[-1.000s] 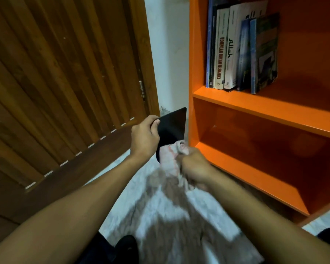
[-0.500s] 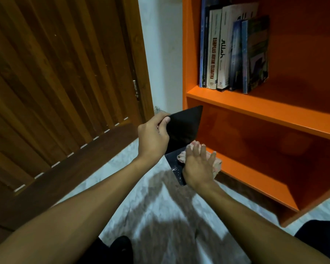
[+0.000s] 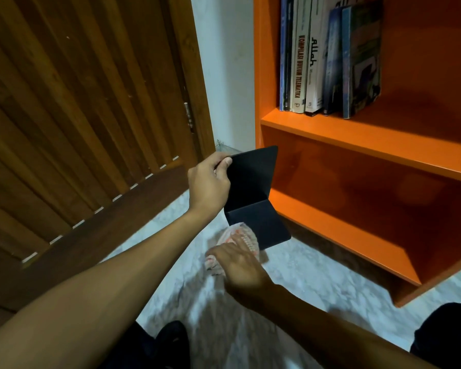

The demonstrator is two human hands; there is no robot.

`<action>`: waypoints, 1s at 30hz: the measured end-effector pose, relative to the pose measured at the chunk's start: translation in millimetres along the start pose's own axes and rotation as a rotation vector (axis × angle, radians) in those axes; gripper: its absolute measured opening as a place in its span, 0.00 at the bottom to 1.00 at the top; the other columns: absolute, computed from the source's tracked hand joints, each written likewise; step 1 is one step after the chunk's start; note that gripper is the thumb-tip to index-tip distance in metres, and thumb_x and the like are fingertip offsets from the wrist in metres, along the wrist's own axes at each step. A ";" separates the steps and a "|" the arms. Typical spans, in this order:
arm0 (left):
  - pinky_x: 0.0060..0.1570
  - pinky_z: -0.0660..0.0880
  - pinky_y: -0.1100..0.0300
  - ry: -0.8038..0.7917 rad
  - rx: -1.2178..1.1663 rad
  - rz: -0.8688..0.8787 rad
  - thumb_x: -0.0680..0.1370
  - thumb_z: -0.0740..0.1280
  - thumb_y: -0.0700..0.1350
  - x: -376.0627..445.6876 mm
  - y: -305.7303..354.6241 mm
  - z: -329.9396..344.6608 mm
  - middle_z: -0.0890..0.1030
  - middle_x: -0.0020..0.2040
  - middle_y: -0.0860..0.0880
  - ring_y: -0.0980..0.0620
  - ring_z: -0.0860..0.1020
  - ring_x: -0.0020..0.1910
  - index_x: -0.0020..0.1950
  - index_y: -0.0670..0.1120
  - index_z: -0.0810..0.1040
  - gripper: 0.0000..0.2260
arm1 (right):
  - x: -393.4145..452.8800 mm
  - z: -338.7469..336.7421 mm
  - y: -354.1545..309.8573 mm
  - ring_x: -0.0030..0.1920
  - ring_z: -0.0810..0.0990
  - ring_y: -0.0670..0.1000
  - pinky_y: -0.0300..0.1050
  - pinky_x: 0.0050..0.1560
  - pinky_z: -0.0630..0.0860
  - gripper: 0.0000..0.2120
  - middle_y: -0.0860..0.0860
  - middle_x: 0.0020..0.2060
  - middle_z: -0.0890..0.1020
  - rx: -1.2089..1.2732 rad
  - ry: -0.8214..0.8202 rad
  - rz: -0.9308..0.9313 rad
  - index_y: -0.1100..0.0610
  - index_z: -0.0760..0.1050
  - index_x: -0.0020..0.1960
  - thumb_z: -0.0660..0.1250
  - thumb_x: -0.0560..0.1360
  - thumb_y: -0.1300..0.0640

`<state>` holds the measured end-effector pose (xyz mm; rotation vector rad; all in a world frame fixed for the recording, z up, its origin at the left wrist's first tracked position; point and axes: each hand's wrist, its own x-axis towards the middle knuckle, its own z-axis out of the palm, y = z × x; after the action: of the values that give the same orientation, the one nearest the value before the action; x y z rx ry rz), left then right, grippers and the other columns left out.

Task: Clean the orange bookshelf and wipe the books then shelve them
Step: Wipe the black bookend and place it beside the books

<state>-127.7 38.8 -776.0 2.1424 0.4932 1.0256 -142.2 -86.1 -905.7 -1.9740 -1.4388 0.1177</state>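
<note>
Black book [image 3: 253,198]: thin, light, floppy, folded open; left hand [image 3: 208,182] pinches top corner, best hold. Right hand [image 3: 240,265] presses cloth [image 3: 236,235] at lower edge.

Dim room, warm cast; soft sheen on the orange bookshelf [image 3: 357,145], the right hand [image 3: 240,265] blurred, lines bowing at edges.
</note>
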 end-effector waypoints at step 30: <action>0.74 0.63 0.40 -0.259 -0.431 -0.632 0.79 0.67 0.56 -2.7 -1.8 -20.0 0.58 0.81 0.48 0.44 0.60 0.78 0.82 0.51 0.48 0.39 | 12.0 -63.7 34.2 0.38 0.77 0.57 0.51 0.39 0.73 0.10 0.52 0.38 0.77 1.042 0.568 0.948 0.58 0.72 0.56 0.59 0.83 0.51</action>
<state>-145.2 47.0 -769.9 1.5470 0.6894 0.4384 -81.5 -110.7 -872.8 -1.4071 0.0757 0.5399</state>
